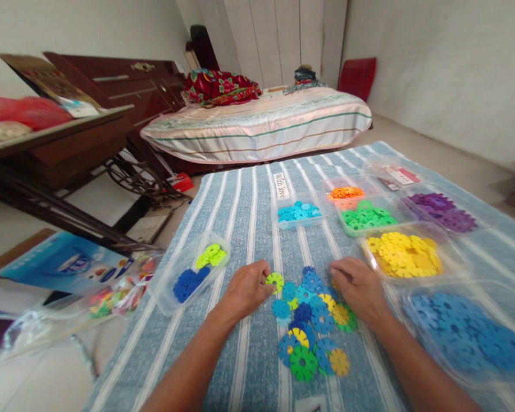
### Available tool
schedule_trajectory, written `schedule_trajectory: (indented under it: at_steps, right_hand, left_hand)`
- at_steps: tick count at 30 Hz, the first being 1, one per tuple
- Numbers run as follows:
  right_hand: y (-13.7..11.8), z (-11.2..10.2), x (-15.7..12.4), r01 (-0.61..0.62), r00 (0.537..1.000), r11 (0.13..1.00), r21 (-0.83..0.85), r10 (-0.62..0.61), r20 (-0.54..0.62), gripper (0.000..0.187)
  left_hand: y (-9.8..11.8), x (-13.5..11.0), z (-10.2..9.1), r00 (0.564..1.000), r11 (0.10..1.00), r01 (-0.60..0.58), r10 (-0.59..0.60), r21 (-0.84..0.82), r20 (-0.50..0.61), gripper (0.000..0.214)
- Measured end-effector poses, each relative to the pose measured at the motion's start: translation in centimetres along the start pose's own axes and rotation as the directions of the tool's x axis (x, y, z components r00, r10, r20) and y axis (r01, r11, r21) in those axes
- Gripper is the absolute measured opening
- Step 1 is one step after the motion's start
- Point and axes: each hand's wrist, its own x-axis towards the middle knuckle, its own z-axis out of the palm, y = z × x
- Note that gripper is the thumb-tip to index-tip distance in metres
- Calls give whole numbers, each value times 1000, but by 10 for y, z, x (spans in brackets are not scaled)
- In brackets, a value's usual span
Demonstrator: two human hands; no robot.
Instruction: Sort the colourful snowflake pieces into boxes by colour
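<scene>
My left hand [245, 288] pinches a lime-green snowflake disc [275, 281] at the left edge of a loose pile of discs [313, 323] in blue, yellow and green on the striped cloth [240, 212]. My right hand [357, 287] rests with curled fingers on the pile's upper right side; what its fingers hold is hidden. A clear tray [178, 264] with dark blue and lime discs lies left of my left hand.
Clear trays hold sorted discs: light blue [298, 212], orange [345, 193], green [366, 216], purple [440, 209], yellow [405, 252], blue [467, 329]. A plastic bag [107, 297] of mixed pieces lies at the left. A mattress [261, 126] and a dark wooden table [60, 143] stand behind.
</scene>
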Motion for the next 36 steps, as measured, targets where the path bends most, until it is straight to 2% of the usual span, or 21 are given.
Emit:
schedule_trajectory:
  at_steps: [4,8,11,14,17,21,25,27,29,33,36]
  right_hand:
    - [0,0,0,2,1000,1000,-4,-2,7,20]
    - [0,-1,0,1,1000,1000,2,-1,9,21]
    - [-1,-1,0,-3,1000,1000,5,3,10,21]
    - [-1,-1,1,-8,1000,1000,3,8,10,20]
    - [-1,-1,1,-20,1000,1000,2,20,9,20]
    - [-2,-1,1,-18,1000,1000,2,18,15,20]
    - [-3,-2,2,-14,1000,1000,-1,14,0,20]
    - [-3,-1,2,-16,1000,1000,-1,16,-1,20]
    - [-2,-1,2,-17,1000,1000,-1,17,3,20]
    - [-3,-2,2,-16,1000,1000,0,16,11,20]
    - [-3,-3,2,-22,1000,1000,-1,22,14,20]
  left_hand:
    - [-3,-9,-6,999,973,-16,8,-230,-34,13]
    - [-10,-22,-31,995,958,28,-53,-284,-79,19]
    - [-24,-29,-55,975,972,71,-115,-226,-188,21]
    - [-43,-31,-77,937,980,169,-194,-109,-292,21]
    - [-56,-29,-93,905,958,285,-266,10,-333,25]
    - [-58,-24,-105,885,906,384,-308,178,-348,35]
    - [-51,-21,-102,872,872,410,-290,267,-394,39]
    - [-45,-20,-94,883,900,368,-259,233,-392,33]
    - [-37,-20,-83,911,943,279,-201,180,-359,26]
    - [-13,-18,-58,985,992,47,-27,117,-170,24]
    - [8,-15,-38,994,987,-107,109,120,-10,22]
